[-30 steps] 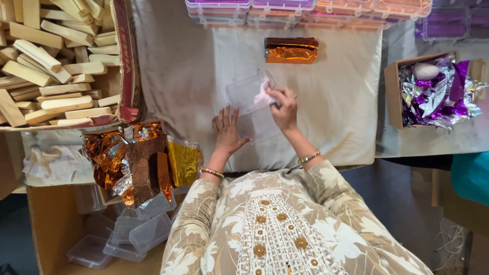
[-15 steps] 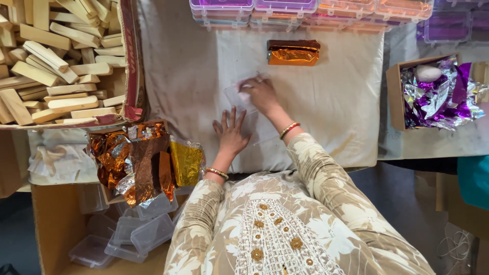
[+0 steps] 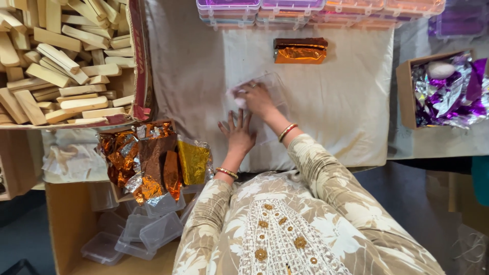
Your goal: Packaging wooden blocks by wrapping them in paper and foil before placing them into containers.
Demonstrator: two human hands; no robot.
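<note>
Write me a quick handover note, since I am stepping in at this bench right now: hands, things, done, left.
Left hand: flat on the cream cloth, fingers spread, holding nothing.
Right hand: pressing a small white wad onto the clear plastic box lying on the cloth.
Nearby: foil-wrapped block further up the cloth; wooden blocks far left; orange foil sheets near left; purple and silver foil right; empty clear boxes below.
Done: one block wrapped.
Left: the clear box holds nothing visible.
</note>
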